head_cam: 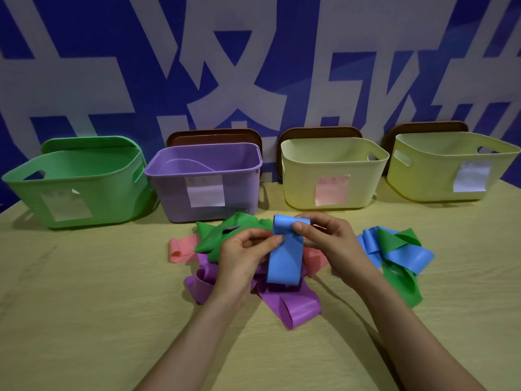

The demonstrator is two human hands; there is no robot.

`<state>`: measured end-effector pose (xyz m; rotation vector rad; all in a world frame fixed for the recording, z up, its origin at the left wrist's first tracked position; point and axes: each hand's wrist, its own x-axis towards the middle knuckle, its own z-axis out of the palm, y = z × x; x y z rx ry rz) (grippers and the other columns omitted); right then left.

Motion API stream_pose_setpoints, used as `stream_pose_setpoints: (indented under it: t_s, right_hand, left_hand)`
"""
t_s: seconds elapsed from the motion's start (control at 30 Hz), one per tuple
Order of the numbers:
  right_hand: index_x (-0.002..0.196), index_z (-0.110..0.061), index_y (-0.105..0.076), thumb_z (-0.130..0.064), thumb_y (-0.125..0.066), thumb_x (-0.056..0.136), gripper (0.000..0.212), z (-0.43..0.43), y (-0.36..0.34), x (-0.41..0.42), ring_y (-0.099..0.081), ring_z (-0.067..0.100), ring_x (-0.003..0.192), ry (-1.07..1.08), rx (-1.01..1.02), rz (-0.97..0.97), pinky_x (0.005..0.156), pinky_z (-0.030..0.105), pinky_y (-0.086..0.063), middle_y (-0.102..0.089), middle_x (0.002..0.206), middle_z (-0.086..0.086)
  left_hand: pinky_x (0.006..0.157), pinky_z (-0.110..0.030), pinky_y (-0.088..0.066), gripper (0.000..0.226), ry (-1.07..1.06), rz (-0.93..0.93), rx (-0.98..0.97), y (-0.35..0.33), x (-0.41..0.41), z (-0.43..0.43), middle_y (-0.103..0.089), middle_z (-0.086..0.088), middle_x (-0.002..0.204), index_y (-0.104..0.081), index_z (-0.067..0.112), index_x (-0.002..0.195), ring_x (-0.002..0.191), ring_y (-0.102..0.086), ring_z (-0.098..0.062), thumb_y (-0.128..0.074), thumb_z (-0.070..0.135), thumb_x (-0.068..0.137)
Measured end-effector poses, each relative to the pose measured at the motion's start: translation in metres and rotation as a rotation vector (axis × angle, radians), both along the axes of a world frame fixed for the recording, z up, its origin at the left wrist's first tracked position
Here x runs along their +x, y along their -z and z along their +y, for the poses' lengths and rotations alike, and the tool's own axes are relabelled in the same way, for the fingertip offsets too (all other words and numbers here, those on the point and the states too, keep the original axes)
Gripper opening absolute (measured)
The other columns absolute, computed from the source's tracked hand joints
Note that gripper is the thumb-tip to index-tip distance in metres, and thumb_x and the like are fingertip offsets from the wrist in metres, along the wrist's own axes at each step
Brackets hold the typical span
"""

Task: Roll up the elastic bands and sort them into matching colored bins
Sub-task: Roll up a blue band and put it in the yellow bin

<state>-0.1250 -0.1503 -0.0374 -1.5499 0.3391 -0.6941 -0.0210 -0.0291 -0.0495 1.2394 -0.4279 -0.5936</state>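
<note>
Blue band (pixel 284 255), held just above the table (pixel 84 306) over a loose pile, its upper end folded over: the left hand (pixel 242 255) pinches its left edge and the right hand (pixel 329 241) pinches the folded top. The strip looks light, thin, limp and springy, so a roll would likely loosen unless pinched at both edges near the fold. A tangled green band (pixel 225 232), purple band (pixel 293 306) and pink band (pixel 180 249) lie beneath and could snag the hanging tail; behind stand a green bin (pixel 112 193), a purple bin (pixel 169 193) and 2 yellow bins (pixel 298 179).
</note>
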Motion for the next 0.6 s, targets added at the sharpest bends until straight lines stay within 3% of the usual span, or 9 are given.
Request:
stream_pose_setpoints:
  t_s: [0.13, 0.27, 0.4, 0.6]
  right_hand:
    - [0.092, -0.019, -0.072, -0.024, -0.072, 0.072, 0.021, -0.0002, 0.0002, -0.0015, -0.065, 0.009, 0.081, 0.001, -0.072, 0.015, 0.067, 0.021, -0.054, -0.073, 0.089, 0.002]
    - [0.095, -0.017, -0.072, -0.017, -0.074, 0.073, 0.022, 0.0016, 0.0042, 0.0014, -0.066, 0.01, 0.089, -0.034, -0.062, 0.007, 0.078, 0.026, -0.056, -0.073, 0.093, 0.0]
    - [0.101, -0.008, -0.069, 0.001, -0.069, 0.079, 0.023, 0.006, 0.0055, 0.0029, -0.066, 0.005, 0.089, -0.065, -0.041, -0.013, 0.075, 0.019, -0.054, -0.073, 0.092, -0.003]
    - [0.1, -0.013, -0.07, 0.0, -0.071, 0.078, 0.026, 0.0016, 0.0018, -0.0002, -0.067, 0.01, 0.09, -0.082, -0.06, -0.002, 0.078, 0.024, -0.056, -0.073, 0.096, -0.002]
  left_hand:
    - [0.066, -0.03, -0.057, 0.018, -0.007, -0.006, 0.025, 0.0001, 0.0007, -0.0009, -0.07, -0.011, 0.084, -0.062, 0.008, 0.088, 0.081, -0.069, -0.023, -0.072, -0.003, 0.077]
    - [0.076, -0.038, -0.057, 0.022, 0.067, -0.011, 0.053, 0.0029, 0.0032, -0.0017, -0.073, -0.013, 0.094, -0.068, 0.013, 0.098, 0.09, -0.071, -0.027, -0.068, -0.001, 0.082]
    - [0.084, -0.045, -0.056, 0.02, 0.073, -0.005, 0.061, 0.0031, 0.0033, -0.0011, -0.072, -0.018, 0.096, -0.069, 0.008, 0.098, 0.093, -0.069, -0.034, -0.066, -0.002, 0.082]
    - [0.082, -0.032, -0.056, 0.02, 0.152, 0.003, 0.018, -0.0038, 0.0052, 0.0013, -0.07, -0.016, 0.096, -0.067, 0.004, 0.098, 0.09, -0.068, -0.026, -0.064, -0.007, 0.082]
